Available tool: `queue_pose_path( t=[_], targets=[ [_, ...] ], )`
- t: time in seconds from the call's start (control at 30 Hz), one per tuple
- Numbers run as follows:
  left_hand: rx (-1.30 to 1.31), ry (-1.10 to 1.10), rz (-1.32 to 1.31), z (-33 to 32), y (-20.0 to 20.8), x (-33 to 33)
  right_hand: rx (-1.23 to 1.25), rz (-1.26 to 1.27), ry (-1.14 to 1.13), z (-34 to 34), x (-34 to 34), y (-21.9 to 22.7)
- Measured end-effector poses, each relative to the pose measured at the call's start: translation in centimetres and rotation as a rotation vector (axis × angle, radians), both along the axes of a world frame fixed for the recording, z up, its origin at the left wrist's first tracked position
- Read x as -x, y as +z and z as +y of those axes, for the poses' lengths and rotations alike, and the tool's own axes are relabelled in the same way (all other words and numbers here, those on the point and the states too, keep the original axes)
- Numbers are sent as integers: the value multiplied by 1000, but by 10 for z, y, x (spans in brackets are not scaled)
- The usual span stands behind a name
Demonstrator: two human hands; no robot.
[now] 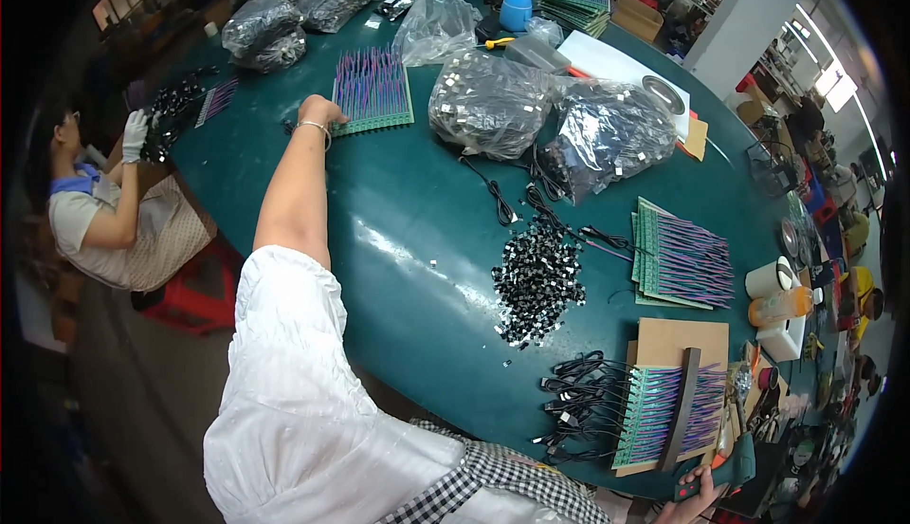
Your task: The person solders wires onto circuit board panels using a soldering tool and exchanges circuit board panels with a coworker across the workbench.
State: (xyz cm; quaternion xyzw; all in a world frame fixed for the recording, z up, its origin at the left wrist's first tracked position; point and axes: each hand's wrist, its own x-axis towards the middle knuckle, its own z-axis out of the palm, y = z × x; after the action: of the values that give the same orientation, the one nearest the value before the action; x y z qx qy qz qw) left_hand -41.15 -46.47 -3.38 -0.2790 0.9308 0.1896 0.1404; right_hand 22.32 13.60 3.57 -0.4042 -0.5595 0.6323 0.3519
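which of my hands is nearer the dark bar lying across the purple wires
Right. The right hand is just below the dark bar in the picture; the left hand is far across the table, at a green board with purple wires.

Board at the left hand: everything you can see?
The board is green, rectangular, with a pale right edge and many thin purple wires pointing toward its far side. It lies flat on the green table. The left hand is at its near left corner, grip partly hidden. Material: unclear.
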Motion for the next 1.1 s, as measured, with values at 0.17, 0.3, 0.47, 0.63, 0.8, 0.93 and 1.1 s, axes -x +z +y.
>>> queue_pose_path(
  t=[0.17, 0.3, 0.47, 0.63, 0.8, 0.93, 1.1],
  targets=[
    [64, 169, 343, 48, 7, -25, -39, 120, 108, -1, 11, 5],
    [131, 153, 294, 91, 15, -46, -1, 90, 56, 10, 4, 1],
    [73, 277, 233, 90, 23, -24, -33, 74, -85, 15, -10, 1],
    [67, 227, -8, 58, 12, -12, -105, 71, -70, 8, -16, 14],
    [238, -27, -62, 35, 4, -30, 14, 91, -106, 26, -29, 2],
    [154, -215, 1, 4, 4, -91, -23, 36, -155, 28, -46, 1],
    [118, -157, 178, 11, 10, -145, -76, -19, -112, 28, -41, 6]
  ],
)
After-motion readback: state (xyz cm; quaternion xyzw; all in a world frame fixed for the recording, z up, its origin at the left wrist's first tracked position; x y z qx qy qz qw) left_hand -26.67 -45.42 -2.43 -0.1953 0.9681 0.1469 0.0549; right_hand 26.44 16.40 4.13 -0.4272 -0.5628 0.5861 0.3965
